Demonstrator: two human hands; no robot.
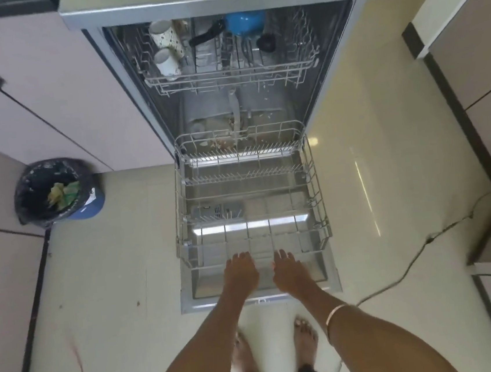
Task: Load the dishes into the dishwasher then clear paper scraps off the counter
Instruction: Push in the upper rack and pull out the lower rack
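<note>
Head view is showing the left hand (241,272) and right hand (288,269) reaching side by side, fingers spread and holding nothing, over the near edge of the lower rack (320,202), which is sitting pulled out on the open dishwasher (228,1) door. Farther in, the upper rack (301,66) is carrying two mugs (164,47) and a blue pot (243,22). Left, a lined bin (57,190) is standing on the floor.

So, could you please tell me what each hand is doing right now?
Left hand: open, empty, at the lower rack front edge.
Right hand: open, empty, beside it.
</note>
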